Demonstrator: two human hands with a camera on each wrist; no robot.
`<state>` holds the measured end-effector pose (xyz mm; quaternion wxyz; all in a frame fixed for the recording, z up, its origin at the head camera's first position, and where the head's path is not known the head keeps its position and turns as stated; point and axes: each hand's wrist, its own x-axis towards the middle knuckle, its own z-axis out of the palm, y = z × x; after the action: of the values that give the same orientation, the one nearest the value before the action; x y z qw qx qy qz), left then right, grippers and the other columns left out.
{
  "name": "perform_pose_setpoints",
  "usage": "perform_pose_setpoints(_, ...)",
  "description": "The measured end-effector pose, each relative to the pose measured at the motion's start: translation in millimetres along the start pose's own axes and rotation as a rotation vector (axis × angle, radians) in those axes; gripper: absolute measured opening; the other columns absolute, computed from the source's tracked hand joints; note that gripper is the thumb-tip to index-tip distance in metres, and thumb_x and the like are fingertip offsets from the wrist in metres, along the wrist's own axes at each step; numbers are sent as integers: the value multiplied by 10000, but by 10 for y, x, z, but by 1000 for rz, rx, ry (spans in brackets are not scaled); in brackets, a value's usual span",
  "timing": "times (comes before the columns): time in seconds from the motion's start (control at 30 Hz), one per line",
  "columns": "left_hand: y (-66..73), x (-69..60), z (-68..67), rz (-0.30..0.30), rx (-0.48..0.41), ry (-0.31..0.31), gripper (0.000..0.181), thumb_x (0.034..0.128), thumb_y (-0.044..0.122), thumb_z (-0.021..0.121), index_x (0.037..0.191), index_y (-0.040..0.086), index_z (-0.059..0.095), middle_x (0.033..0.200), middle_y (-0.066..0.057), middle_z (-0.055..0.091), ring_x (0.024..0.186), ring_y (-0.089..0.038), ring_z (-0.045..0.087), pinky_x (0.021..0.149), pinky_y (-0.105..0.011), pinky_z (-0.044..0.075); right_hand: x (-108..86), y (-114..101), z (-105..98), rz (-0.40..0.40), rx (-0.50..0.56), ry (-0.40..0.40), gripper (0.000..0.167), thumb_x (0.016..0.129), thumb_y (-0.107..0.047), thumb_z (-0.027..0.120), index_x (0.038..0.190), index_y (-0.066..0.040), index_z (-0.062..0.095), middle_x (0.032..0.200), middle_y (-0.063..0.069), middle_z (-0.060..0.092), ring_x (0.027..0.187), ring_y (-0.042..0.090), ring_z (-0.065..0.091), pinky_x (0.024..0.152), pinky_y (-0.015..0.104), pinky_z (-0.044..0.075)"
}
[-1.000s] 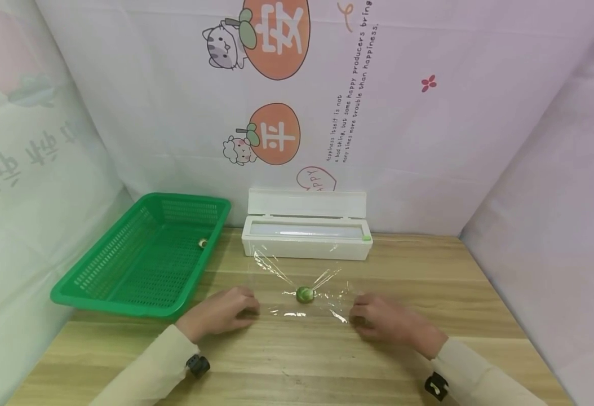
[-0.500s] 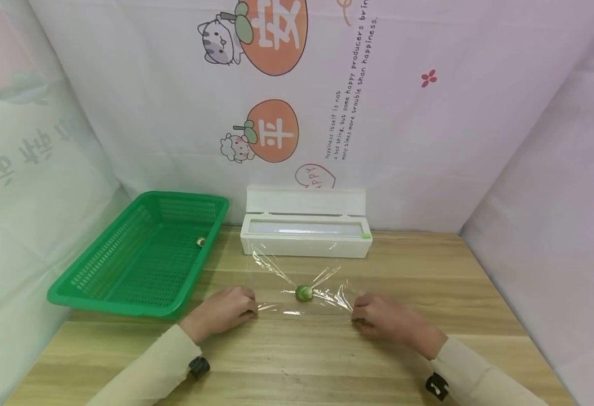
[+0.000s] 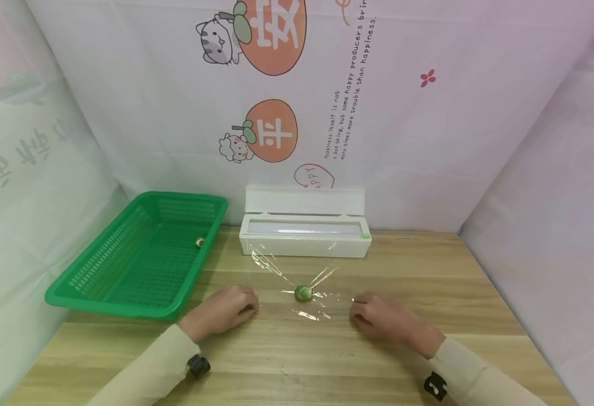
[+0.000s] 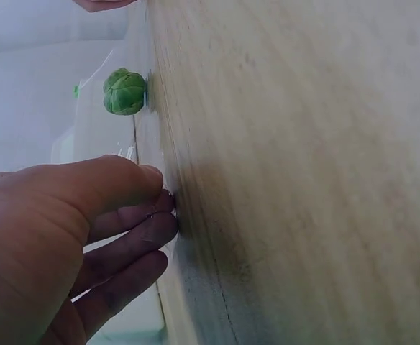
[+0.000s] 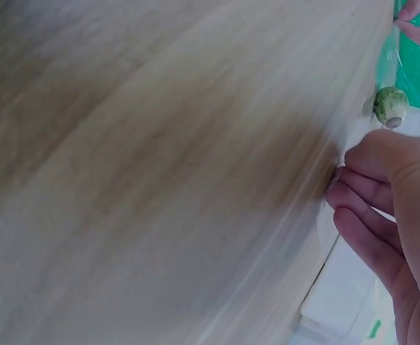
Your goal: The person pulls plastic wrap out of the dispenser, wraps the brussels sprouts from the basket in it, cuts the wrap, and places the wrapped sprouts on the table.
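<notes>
A small green sprout [image 3: 304, 293] sits on a sheet of clear film [image 3: 276, 285] spread over the wooden table. My left hand [image 3: 224, 310] pinches the film's near left edge between thumb and fingers; the left wrist view shows the hand [image 4: 73, 230] low at the tabletop, the sprout [image 4: 124, 92] beyond it. On the other side my right hand [image 3: 390, 320] pinches the near right edge. In the right wrist view that hand [image 5: 390, 208] has thumb and fingertips together at the table surface, near the sprout [image 5: 391, 107].
A green basket [image 3: 175, 312] stands at the left with a small pale item [image 3: 199, 242] inside. Behind the film is a white wrap box [image 3: 304, 247], its lid raised. Printed cloth [image 3: 403, 141] hangs at the back and sides.
Both hands stay nearly in place. Creases and glints in the film near the right hand and along the near edge have shifted; the view has tilted slightly.
</notes>
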<state>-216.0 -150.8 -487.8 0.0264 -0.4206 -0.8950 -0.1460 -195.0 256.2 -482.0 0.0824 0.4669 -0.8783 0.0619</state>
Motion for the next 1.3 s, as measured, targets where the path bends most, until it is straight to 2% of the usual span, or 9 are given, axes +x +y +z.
perform_pose_setpoints(0.1,-11,-6,0,-32,-35,8,95,938,72,758,891,153,743,890,51,726,828,-52,651,764,-224,610,-13,9,6,3,35,2,95,870,-69,783,905,-149,747,881,-54,700,791,14,603,700,142,566)
perform_pose_setpoints(0.27,-43,-11,-14,-65,-98,39,79,941,80,756,902,144,732,877,59,717,824,-43,644,764,-218,606,-10,1,26,3,28,35,121,862,-64,799,875,-168,738,871,-75,697,789,3,603,692,131,560)
perform_pose_setpoints(0.6,-70,9,-45,-77,-159,62,94,937,45,739,895,128,721,865,59,698,814,-24,614,747,-196,584,3,0,43,102,18,10,133,904,-57,759,870,-175,706,882,-61,687,790,38,623,690,198,590)
perform_pose_setpoints(0.73,-71,21,-70,-81,-180,75,86,928,36,743,890,111,722,867,45,703,814,-32,620,744,-195,590,6,28,30,116,30,43,106,909,-68,763,897,-164,721,912,-51,698,819,47,645,713,189,602)
perform_pose_setpoints(0.97,-100,53,-105,-117,-188,95,71,930,51,754,904,108,720,883,42,711,835,-52,646,771,-234,616,76,100,-51,147,33,109,101,890,-43,765,878,-132,719,874,-27,717,782,64,667,689,195,606)
perform_pose_setpoints(1.17,-154,137,-104,-150,-183,158,47,912,37,747,906,83,741,885,9,725,841,-100,662,778,-271,620,147,140,-118,231,86,80,96,924,-57,722,881,-142,718,866,-64,689,797,25,619,713,205,598)
perform_pose_setpoints(1.3,-190,198,-78,-166,-162,192,60,901,36,752,887,93,740,869,15,723,829,-98,653,772,-255,602,199,192,-130,235,91,74,122,910,-39,725,857,-147,703,829,-81,672,767,12,593,691,202,585)
